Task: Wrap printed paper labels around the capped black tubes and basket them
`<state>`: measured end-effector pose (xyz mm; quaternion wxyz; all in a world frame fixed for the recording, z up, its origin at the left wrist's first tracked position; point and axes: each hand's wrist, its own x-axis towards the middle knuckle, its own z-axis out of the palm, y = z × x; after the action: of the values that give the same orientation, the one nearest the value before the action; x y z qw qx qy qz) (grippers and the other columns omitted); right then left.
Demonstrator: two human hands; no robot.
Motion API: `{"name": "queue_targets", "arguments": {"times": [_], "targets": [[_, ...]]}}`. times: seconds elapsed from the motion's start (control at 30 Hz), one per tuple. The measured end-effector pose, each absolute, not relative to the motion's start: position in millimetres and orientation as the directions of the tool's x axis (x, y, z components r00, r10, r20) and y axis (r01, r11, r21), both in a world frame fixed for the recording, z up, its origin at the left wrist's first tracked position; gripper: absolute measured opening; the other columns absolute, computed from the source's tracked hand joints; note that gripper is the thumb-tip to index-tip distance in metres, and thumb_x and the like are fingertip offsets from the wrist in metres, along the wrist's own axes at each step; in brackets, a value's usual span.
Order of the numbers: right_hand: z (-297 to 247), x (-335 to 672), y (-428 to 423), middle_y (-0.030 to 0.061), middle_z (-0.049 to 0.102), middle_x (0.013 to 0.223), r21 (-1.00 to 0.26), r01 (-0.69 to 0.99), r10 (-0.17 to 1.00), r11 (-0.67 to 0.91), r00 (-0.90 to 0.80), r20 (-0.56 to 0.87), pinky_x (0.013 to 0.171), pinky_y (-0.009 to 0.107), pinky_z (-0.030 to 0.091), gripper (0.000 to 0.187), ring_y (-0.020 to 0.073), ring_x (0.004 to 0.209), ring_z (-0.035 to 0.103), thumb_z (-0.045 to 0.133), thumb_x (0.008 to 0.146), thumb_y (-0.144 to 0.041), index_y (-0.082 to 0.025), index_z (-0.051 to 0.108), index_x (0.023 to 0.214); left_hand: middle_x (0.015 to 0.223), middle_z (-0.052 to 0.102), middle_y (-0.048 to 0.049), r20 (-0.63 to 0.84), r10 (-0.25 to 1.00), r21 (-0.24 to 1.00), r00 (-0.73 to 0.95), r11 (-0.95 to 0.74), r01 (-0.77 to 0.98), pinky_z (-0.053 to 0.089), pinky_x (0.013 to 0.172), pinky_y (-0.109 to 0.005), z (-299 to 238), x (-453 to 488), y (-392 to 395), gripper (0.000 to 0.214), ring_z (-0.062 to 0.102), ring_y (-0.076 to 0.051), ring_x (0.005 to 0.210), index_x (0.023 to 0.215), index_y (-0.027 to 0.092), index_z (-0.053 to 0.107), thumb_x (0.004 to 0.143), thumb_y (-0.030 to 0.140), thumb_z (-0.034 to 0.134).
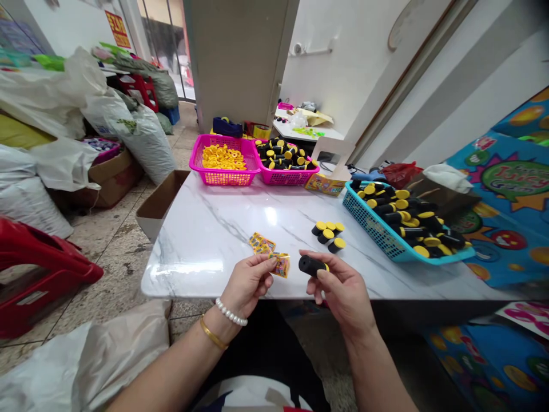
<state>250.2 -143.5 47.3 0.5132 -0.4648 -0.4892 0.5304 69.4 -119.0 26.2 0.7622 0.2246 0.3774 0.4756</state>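
My left hand [254, 279] pinches a small printed sticker [281, 265], yellow and orange, above the table's front edge. Just behind it, more such stickers [261, 242] lie on the white tabletop. In my right hand [341, 286] is a small black cylinder [311, 266] with a yellow cap, its dark end tilted toward the left hand. Sticker and cylinder are apart. Beyond the right hand, several like cylinders with yellow caps [328, 232] stand grouped on the table. A turquoise basket [377, 229] to the right is heaped with more of them.
At the table's back stand a pink basket [225, 177] of yellow caps and another pink basket [287, 178] of black cylinders. A cardboard box [160, 200] is at the left edge. A red stool [38, 274] and white sacks [146, 137] occupy the floor.
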Motion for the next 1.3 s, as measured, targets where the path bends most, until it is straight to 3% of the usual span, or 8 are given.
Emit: {"name": "queue_targets", "arguments": {"times": [0.1,0.33,0.7,0.83,0.97,1.13,1.2,1.3], "targets": [[47,247,-143,0.0099,0.070,0.102,-0.998,-0.048,0.990,-0.045,-0.133,-0.038,0.043,0.022,0.050,0.030,0.0154,0.062,0.068,0.070,0.078,-0.031,-0.018,0.065,0.104,0.060,0.057,0.0031,-0.359,0.885,0.662,0.296,0.465,-0.587,0.014,0.031,-0.012,26,71,-120,0.035,0.039,0.000,0.038,0.083,0.009,0.063,0.062,0.030,0.083],[48,242,-146,0.0025,0.068,0.075,-0.998,0.051,0.994,-0.047,-0.094,-0.052,0.045,0.023,0.051,0.027,0.0174,0.060,0.068,0.069,0.079,-0.035,-0.018,0.054,0.094,0.058,0.054,0.0037,-0.348,0.878,0.614,0.327,0.478,-0.628,0.013,0.030,-0.012,24,75,-122,0.032,0.039,0.000,0.037,0.079,0.009,0.061,0.065,0.031,0.081],[43,251,-149,0.0024,0.065,0.088,-0.790,0.555,0.965,0.259,-0.121,0.231,0.053,0.024,0.046,0.020,0.0125,0.063,0.057,0.063,0.082,-0.023,-0.022,0.059,0.101,0.069,0.061,-0.0012,-0.339,0.886,0.627,0.315,0.463,-0.627,0.012,0.032,-0.013,18,78,-125,0.030,0.040,0.000,0.039,0.081,0.009,0.062,0.068,0.031,0.079],[40,249,-148,0.0071,0.063,0.116,-0.776,0.560,0.957,0.289,-0.152,0.247,0.049,0.024,0.044,0.022,0.0093,0.059,0.055,0.063,0.080,-0.020,-0.022,0.059,0.102,0.055,0.055,0.0019,-0.336,0.897,0.693,0.289,0.443,-0.569,0.011,0.034,-0.014,15,76,-131,0.031,0.037,-0.001,0.037,0.082,0.011,0.064,0.071,0.036,0.077],[39,249,-149,0.0027,0.068,0.091,-0.791,0.542,0.959,0.282,-0.165,0.230,0.057,0.025,0.048,0.023,0.0134,0.066,0.059,0.064,0.080,-0.019,-0.022,0.060,0.102,0.050,0.051,0.0027,-0.275,0.929,0.848,0.246,0.356,-0.394,0.017,0.037,-0.014,18,67,-145,0.036,0.031,-0.001,0.039,0.097,0.010,0.069,0.079,0.041,0.069],[38,249,-152,0.0034,0.066,0.096,-0.811,0.488,0.946,0.324,-0.183,0.268,0.065,0.027,0.052,0.026,0.0157,0.077,0.063,0.067,0.078,-0.018,-0.023,0.061,0.103,0.096,0.063,-0.0065,-0.105,0.990,0.963,0.093,0.125,-0.238,0.037,0.045,-0.015,19,55,-154,0.045,0.052,-0.007,0.061,0.117,0.018,0.061,0.077,0.035,0.072],[38,247,-154,0.0049,0.064,0.105,-0.810,0.457,0.928,0.368,-0.234,0.290,0.071,0.028,0.053,0.027,0.0171,0.087,0.063,0.068,0.079,-0.017,-0.024,0.062,0.104,0.111,0.060,-0.0083,-0.081,0.975,0.962,0.208,0.131,-0.239,0.046,0.053,-0.018,18,51,-152,0.055,0.058,-0.010,0.072,0.125,0.021,0.056,0.075,0.032,0.075],[38,245,-156,0.0065,0.058,0.115,-0.793,0.443,0.899,0.419,-0.323,0.295,0.075,0.028,0.054,0.032,0.0180,0.095,0.062,0.064,0.082,-0.016,-0.026,0.064,0.112,0.094,0.063,-0.0057,-0.111,0.895,0.939,0.432,0.237,-0.248,0.049,0.056,-0.022,16,47,-146,0.043,0.056,-0.009,0.062,0.115,0.015,0.061,0.078,0.033,0.072]]}}
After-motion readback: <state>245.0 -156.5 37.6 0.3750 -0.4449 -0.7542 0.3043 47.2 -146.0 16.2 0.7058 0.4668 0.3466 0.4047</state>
